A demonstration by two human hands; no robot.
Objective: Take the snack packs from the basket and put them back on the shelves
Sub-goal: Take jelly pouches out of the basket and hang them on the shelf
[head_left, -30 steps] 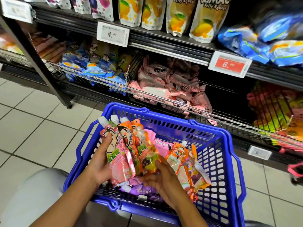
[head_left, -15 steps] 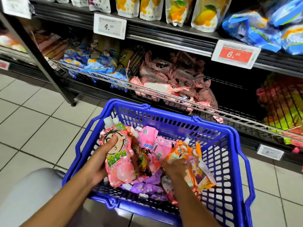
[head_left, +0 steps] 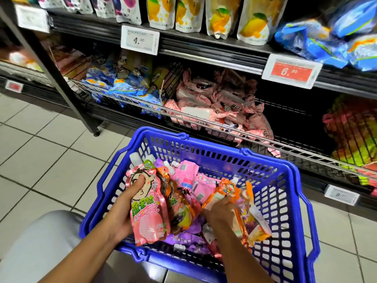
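A blue plastic basket [head_left: 271, 180] sits low in front of me, filled with several spouted snack pouches. My left hand [head_left: 124, 207] grips a bunch of these pouches at the basket's left side, thumb on the front pink peach pouch [head_left: 148, 213]. My right hand [head_left: 220, 213] reaches down into the middle of the basket and its fingers curl round an orange pouch [head_left: 228, 190]. Purple pouches [head_left: 183, 240] and pink pouches [head_left: 184, 176] lie loose underneath. The shelves [head_left: 214, 56] stand just behind the basket.
The lower shelf's wire rail [head_left: 204, 121] fronts blue packs [head_left: 124, 88] and pink packs [head_left: 214, 107]. Yellow mango pouches [head_left: 253, 19] hang above price tags [head_left: 139, 39]. A black upright post [head_left: 59, 78] stands at left on the tiled floor [head_left: 40, 156]. My grey-clad knee [head_left: 40, 242] is at bottom left.
My left hand lowered its bunch of pouches a little into the basket. My right hand shifted right from the bunch and dug down onto the orange pouch.
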